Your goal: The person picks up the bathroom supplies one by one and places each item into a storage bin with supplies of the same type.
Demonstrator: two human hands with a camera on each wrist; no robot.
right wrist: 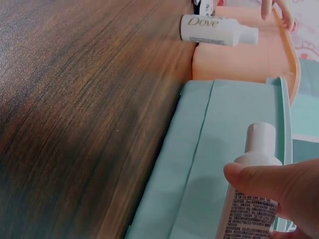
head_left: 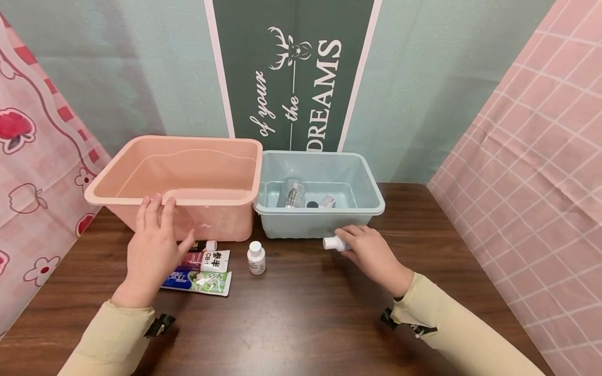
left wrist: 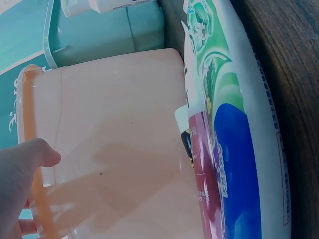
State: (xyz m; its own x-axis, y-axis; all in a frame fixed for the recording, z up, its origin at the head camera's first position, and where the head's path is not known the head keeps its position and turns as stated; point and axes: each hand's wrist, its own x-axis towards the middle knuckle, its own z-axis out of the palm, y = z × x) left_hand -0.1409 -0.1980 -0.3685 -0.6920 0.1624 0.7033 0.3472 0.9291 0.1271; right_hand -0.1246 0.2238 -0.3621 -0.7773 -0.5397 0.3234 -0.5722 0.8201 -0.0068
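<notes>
Right hand (head_left: pixel 371 258): grasping a small white bottle (head_left: pixel 336 243), fingers wrapped over the top. Right wrist view has the thumb pressed across the bottle just below its neck. The bottle is tipped over on its side, cap pointing to the person's left, just in front of the blue bin (head_left: pixel 310 225), near that bin's right end. Can't tell whether it touches the table (head_left: pixel 301 324). Right forearm comes in from the lower right, angled inward, palm mostly hidden.

Left hand (head_left: pixel 152 251): not clenched, fingers long and slightly spread, tips laid over the front rim of the pink bin (head_left: pixel 221 222). Thumb stands out to the side, on the outer side of the bin's front wall. Left forearm comes up from the lower left, back of the hand facing up. Both arms in pale yellow sleeves (head_left: pixel 110 334).

Below the left hand, in front of the pink bin: blue-green tube (head_left: pixel 202 282), red-and-white tube (head_left: pixel 213 261), dark tube (head_left: pixel 201 246) with white cap, side by side, partly covered by the hand. Dove bottle (head_left: pixel 256 260) stands upright between the two hands, apart from both. Blue bin touches the pink one and holds a clear bottle (head_left: pixel 294 193) plus smaller items.
</notes>
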